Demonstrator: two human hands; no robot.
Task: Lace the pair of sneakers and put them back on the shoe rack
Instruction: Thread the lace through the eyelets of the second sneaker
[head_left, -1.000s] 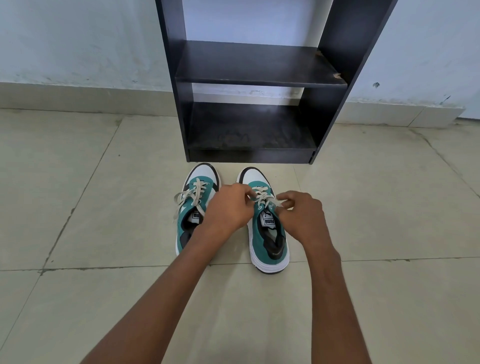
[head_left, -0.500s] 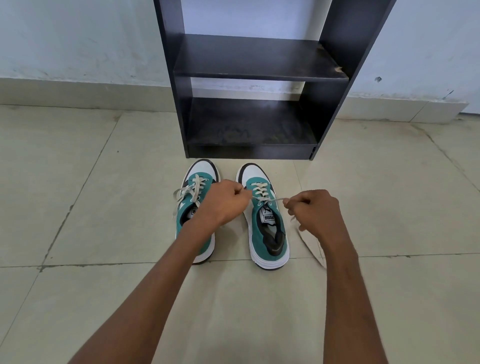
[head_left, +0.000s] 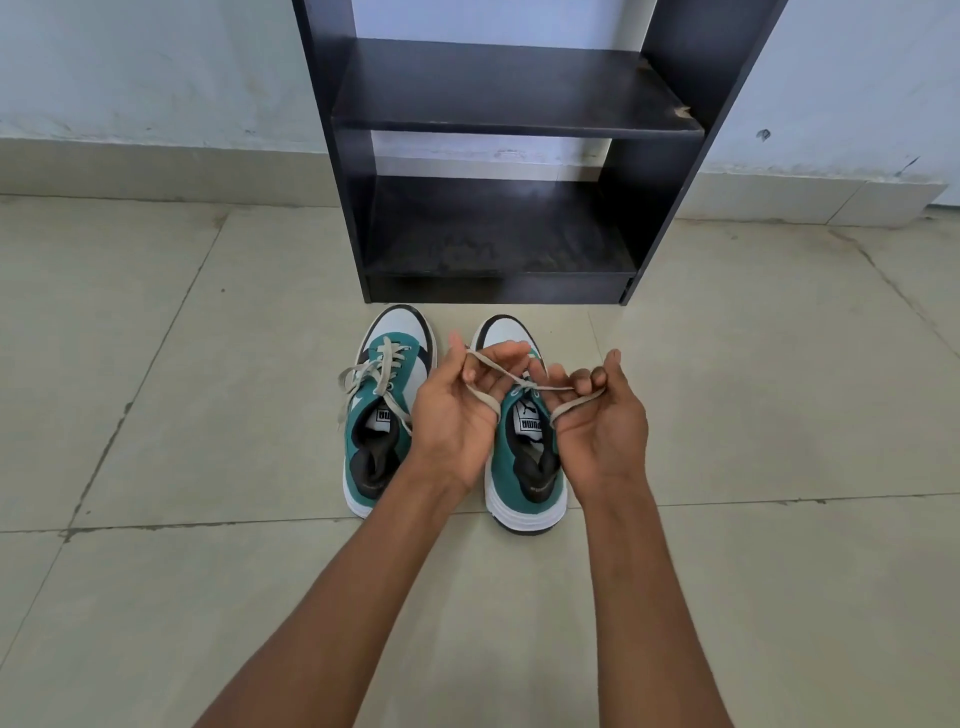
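Note:
Two teal, white and black sneakers stand side by side on the tiled floor, toes toward the black shoe rack (head_left: 488, 122). The left sneaker (head_left: 382, 415) has its beige lace threaded, with loose ends hanging over its left side. Over the right sneaker (head_left: 524, 467) both palms are turned up. My left hand (head_left: 457, 410) holds one end of the right sneaker's lace (head_left: 519, 387), looped over its fingers. My right hand (head_left: 597, 421) pinches the other end, and the two ends cross above the tongue.
The rack stands against the pale wall, its two shelves bare, the lower one dusty. Beige floor tiles with dark grout lines (head_left: 130, 525) spread on all sides of the shoes.
Both hands have turned palm up and lifted the lace ends, which now cross between them. The camera has moved closer and tipped slightly.

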